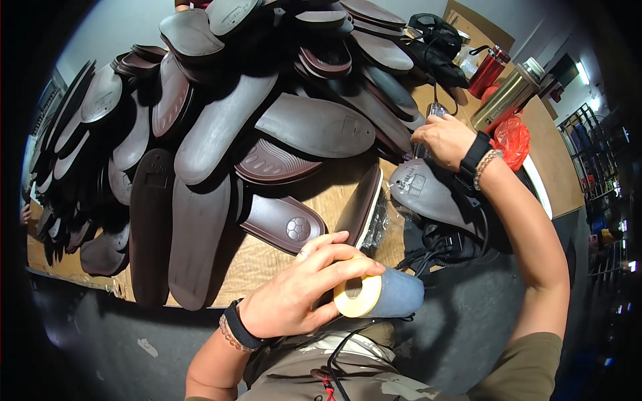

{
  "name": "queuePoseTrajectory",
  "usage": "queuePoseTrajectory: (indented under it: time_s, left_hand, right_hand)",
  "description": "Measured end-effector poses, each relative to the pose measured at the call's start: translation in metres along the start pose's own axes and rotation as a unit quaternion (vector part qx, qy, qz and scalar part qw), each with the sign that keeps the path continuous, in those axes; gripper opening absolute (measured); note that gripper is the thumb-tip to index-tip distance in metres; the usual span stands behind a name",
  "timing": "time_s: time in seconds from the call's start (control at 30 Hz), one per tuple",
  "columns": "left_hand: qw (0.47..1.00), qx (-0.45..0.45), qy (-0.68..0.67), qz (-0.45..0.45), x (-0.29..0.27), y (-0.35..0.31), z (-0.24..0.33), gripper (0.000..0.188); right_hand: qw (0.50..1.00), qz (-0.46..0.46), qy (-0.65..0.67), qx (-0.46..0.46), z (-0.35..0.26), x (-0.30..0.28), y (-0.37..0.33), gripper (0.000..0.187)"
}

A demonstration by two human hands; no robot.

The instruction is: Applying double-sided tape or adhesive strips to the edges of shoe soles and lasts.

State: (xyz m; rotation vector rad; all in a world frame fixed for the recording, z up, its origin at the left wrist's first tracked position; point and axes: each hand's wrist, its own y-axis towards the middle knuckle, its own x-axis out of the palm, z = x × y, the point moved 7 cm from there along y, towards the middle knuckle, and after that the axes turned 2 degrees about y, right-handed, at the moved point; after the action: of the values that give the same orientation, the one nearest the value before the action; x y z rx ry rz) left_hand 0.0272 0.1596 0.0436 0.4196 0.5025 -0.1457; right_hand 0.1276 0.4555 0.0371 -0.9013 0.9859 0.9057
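Note:
My left hand [301,289] is closed round a blue roll [400,294] with a yellow ring at its end and a hollow core. It is held tilted in front of my lap, just off the table's near edge. Farther out on the right, my right hand [447,142] has its fingers bent together beside a small clear object [436,109]; what they grip is too hidden to name. A grey shoe sole [428,190] lies below that hand. Between the hands, a dark sole with a pale edge [361,206] leans next to crumpled clear plastic [380,224].
Stacked dark brown and grey soles [221,130] cover the table's left and middle. At the back right stand a gold flask [506,95], a red flask [489,70] and a red plastic bag [512,142]. Black cables [438,247] lie at the near right. Shelving [595,147] is beyond.

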Motion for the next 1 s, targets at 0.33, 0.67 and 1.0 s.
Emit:
queuePoseTrajectory:
  time_s: [0.33, 0.67, 1.0]
  left_hand:
    - [1.000, 0.002, -0.013, 0.007, -0.001, -0.002, -0.003, 0.061]
    - [0.999, 0.022, -0.024, 0.001, 0.001, -0.002, -0.006, 0.061]
    - [0.999, 0.027, -0.025, 0.001, -0.001, -0.002, -0.005, 0.063]
  right_hand:
    - [0.994, -0.077, -0.051, 0.051, 0.000, -0.010, -0.003, 0.045]
    - [0.996, -0.028, -0.020, 0.079, -0.029, -0.012, -0.028, 0.097]
    - [0.999, 0.015, -0.016, -0.044, -0.072, -0.024, -0.046, 0.066]
